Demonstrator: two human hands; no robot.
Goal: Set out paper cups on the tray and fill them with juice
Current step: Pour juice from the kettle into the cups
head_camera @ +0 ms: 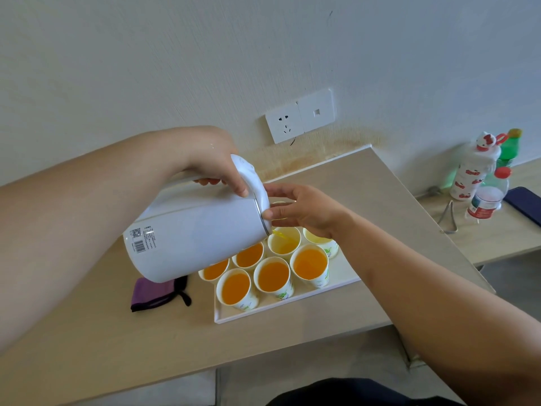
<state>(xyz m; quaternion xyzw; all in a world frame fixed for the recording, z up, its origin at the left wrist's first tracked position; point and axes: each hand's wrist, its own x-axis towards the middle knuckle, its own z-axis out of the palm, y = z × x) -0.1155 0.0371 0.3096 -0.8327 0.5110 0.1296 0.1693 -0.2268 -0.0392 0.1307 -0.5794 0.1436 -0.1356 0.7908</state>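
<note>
A white jug [193, 232] is tipped over the white tray [292, 303]. My left hand [216, 165] grips its handle, thumb on the lid. My right hand [298, 210] touches the lid rim with thumb and fingers. A thin orange stream falls from the spout into a paper cup [284, 244] in the back row, which holds a little juice. Several cups stand on the tray; the front ones, such as this cup [310, 265], are full of orange juice. A cup [320, 240] at the back right is partly hidden by my right wrist.
A purple cloth [155, 293] lies left of the tray on the beige table [366, 194]. On a side table at the right stand a white patterned bottle [471, 174], a green bottle [509, 148], a red-capped water bottle [489, 197] and a dark phone [527, 205]. A wall socket [284, 123] is behind.
</note>
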